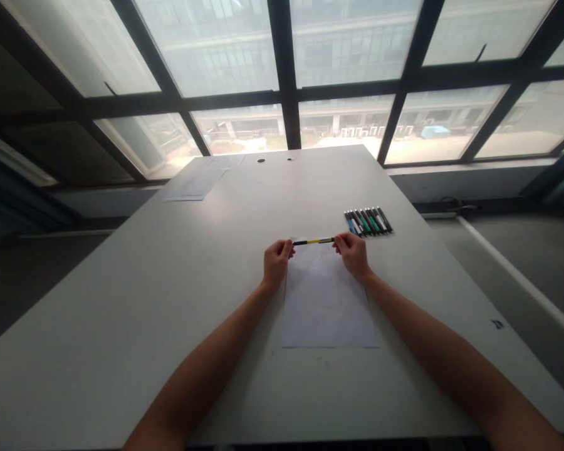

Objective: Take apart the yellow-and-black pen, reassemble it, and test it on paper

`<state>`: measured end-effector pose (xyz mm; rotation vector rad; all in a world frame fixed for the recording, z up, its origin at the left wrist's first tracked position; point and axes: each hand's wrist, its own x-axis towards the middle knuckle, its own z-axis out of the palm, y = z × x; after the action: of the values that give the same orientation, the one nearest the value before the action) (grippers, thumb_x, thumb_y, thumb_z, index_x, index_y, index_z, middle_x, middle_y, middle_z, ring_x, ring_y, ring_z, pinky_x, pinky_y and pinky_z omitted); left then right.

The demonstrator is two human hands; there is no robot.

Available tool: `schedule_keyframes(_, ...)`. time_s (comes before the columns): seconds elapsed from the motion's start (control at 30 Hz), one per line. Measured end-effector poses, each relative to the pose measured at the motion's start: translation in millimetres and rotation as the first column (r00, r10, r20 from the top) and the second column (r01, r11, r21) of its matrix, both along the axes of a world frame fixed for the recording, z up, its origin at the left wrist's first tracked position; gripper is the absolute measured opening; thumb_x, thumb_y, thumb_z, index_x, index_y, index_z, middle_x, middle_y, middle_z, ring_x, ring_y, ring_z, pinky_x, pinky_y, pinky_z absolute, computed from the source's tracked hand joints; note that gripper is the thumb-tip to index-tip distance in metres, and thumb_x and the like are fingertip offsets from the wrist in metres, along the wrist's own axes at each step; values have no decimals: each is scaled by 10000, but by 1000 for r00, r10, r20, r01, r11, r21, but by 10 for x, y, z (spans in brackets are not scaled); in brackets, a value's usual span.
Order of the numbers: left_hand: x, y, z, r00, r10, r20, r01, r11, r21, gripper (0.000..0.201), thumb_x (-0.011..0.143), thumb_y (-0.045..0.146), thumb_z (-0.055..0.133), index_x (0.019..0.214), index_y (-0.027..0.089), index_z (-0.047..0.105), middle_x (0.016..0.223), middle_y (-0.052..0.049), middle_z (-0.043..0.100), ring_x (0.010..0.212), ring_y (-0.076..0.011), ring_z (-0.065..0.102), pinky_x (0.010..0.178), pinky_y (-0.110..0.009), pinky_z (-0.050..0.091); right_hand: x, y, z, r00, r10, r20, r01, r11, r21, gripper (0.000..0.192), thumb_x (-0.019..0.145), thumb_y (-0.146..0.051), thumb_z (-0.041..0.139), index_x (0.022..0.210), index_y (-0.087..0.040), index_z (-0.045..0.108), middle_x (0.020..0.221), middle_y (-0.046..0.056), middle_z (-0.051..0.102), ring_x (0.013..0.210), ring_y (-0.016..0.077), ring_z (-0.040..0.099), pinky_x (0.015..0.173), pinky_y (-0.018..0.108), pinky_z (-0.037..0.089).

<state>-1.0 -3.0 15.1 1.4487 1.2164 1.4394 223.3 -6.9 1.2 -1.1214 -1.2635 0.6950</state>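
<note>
Apparently a slim pen (314,242), black and yellow, its ends pinched by left hand (277,258) and right hand (352,252).

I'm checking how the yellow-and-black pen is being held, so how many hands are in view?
2: the left hand grips one end of the yellow-and-black pen, and the right hand grips the other. Some fingers are partly hidden.

A slim black-and-yellow pen (313,241), gripped at both ends, lies crosswise and nearly level at the far edge of the white paper (329,307).
</note>
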Motion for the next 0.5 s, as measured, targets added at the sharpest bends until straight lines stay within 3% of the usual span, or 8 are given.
schedule_keyframes(0.5,-18,21,-38,999,10,-46,-10,1000,9,381,870,512,641,703,172,680,629,-29,642,578,-136,554,570,-257,425,-2,20,-29,1000,6,-27,-6,1000,-6,342,882,-506,620,777,-183,657,656,25,666,551,132,558,531,258,445)
